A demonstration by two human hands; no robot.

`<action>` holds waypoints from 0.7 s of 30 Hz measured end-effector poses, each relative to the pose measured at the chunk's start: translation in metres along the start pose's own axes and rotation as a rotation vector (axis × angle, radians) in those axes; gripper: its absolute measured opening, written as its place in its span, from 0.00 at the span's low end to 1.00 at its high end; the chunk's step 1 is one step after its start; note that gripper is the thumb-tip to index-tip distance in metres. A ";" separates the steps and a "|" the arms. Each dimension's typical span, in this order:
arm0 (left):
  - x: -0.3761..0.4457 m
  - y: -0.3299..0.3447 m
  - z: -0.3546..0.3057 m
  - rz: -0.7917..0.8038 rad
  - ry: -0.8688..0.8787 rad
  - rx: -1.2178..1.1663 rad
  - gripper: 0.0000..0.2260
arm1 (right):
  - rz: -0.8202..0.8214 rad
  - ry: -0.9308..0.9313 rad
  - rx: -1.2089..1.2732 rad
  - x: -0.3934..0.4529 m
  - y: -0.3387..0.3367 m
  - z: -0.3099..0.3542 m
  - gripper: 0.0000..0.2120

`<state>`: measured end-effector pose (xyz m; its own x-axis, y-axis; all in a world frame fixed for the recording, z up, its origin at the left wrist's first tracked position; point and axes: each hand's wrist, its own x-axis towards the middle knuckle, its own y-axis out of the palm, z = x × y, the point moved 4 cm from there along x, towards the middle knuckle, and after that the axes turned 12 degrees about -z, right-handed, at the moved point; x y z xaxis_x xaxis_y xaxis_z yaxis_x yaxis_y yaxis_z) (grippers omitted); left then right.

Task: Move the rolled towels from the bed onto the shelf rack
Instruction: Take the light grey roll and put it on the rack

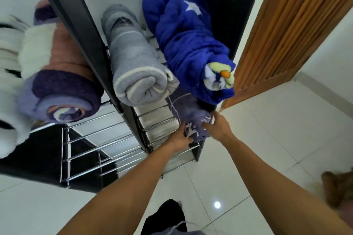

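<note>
A dull purple rolled towel [188,112] lies on a lower tier of the shelf rack [122,135], under the top tier. My left hand [180,137] grips its near end from the left and my right hand [217,125] grips it from the right. On the top tier lie a grey rolled towel [133,66] and a bright blue rolled towel [183,40] with a cartoon face at its end. To the left sit a purple-and-pink roll [61,89] and a white fluffy roll [11,86]. The bed is out of view.
The rack has chrome bars and black posts, and stands against a white wall. A wooden door [282,30] stands open at the right. White floor tiles [267,139] spread below. Something brown and furry [338,187] lies at the right edge.
</note>
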<state>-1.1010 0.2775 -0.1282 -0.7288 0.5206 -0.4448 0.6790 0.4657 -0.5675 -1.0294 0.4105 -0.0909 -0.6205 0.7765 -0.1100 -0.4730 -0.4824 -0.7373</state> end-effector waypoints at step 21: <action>-0.247 0.202 -0.075 0.474 0.383 0.552 0.24 | -0.423 0.873 0.500 -0.379 -0.169 -0.295 0.17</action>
<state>-0.7775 0.2961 -0.0810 -0.2275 0.8281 -0.5123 0.6935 -0.2316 -0.6822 -0.5295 0.3170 -0.1216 0.2166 0.8432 -0.4921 -0.8668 -0.0657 -0.4942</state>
